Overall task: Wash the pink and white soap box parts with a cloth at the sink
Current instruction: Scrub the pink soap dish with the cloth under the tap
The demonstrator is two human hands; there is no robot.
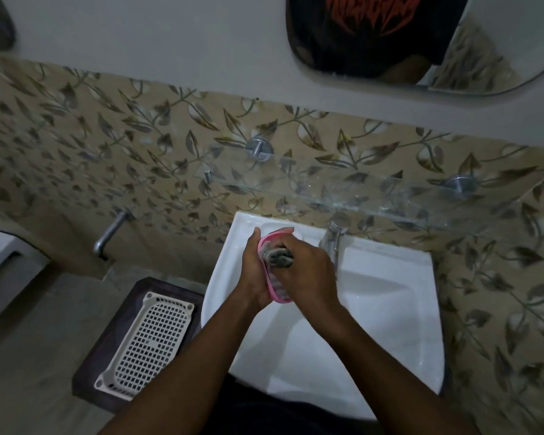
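Over the left part of the white sink (390, 309), my left hand (254, 268) grips a pink soap box part (272, 290) by its back, its open side tilted toward my right hand. My right hand (308, 274) holds a bunched grey cloth (280, 257) and presses it into the pink part. The inside of the part is mostly hidden by the cloth and my fingers. I cannot see any white soap box part.
A chrome tap (335, 237) stands at the sink's back rim, under a glass shelf (358, 196). A white perforated basket (145, 340) lies on a dark stool left of the sink. A wall spout (109, 233) sticks out at the left. A mirror (421, 42) hangs above.
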